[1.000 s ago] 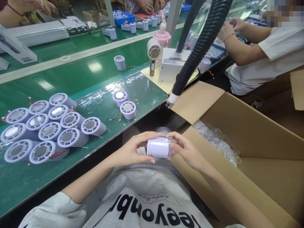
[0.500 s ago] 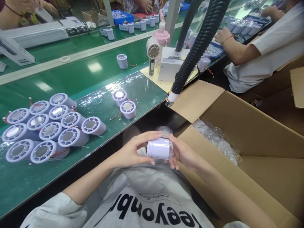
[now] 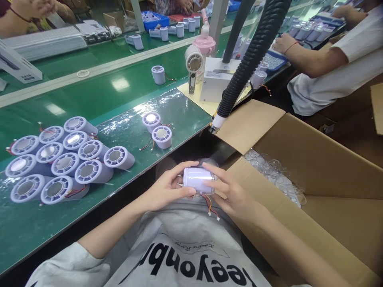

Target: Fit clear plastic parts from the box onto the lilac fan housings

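Between my two hands, above my lap, lies a lavender fan housing (image 3: 197, 179) on its side, with a clear plastic cover around its right part. My left hand (image 3: 167, 185) grips its left end, thumb below and fingers over the top. My right hand (image 3: 231, 189) is closed round the covered right end, fingers on the front and top. Red and yellow wires (image 3: 209, 205) with small white plugs hang from beneath it. Several like housings (image 3: 64, 163) stand grouped on the green bench (image 3: 119, 115) at left, and two more (image 3: 162, 135) stand nearer the middle.
At right an open cardboard box (image 3: 269, 199) holds clear plastic covers (image 3: 272, 171). A black ribbed hose (image 3: 245, 75) comes down beside it. A handheld fan (image 3: 194, 63) stands by a white metal box (image 3: 217, 81). Co-workers' arms (image 3: 311, 59) show at right and along the far side.
The held housing has turned, and its wires now hang out below. My right fingers have shifted from under the right end to its front and top.
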`<state>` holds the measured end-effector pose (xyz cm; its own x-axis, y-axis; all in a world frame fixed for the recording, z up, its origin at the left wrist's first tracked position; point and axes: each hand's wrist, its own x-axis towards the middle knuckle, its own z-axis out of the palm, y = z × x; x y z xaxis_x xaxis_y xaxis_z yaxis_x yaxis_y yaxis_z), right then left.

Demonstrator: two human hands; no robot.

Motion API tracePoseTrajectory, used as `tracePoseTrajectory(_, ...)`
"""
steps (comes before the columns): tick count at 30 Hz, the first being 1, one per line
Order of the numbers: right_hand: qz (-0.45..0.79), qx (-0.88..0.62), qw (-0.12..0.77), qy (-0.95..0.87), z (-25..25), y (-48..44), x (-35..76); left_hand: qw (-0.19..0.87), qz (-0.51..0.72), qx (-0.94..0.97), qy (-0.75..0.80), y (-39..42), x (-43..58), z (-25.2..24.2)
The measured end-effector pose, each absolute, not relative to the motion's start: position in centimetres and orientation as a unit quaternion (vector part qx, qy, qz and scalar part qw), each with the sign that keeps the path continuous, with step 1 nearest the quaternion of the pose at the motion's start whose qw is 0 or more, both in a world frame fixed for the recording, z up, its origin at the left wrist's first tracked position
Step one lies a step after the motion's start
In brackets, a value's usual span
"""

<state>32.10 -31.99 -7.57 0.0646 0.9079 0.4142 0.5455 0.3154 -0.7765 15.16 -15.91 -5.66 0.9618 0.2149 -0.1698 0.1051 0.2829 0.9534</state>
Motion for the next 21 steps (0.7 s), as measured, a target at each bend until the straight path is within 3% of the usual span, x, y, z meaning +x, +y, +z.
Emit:
tracePoseTrajectory(7, 0.481, -0.523, 0.569, -0.414, -6.8, -32.1, 32.3, 0.755, 0.045, 0.648, 0.087, -15.6, 15.1, -5.2)
tracePoseTrajectory(17, 0.522, -0.579, 0.522, -0.347, -7.6, -32.3, 31.0, 0.822, -0.046, 0.545, 0.159, -16.2, 15.2, -7.2)
tracePoseTrajectory(21, 0.464, -0.659, 0.446, -0.391, -8.7, -33.1, 36.2, 0.771, -0.046, 0.588, 0.24, -14.8, 14.6, -6.9)
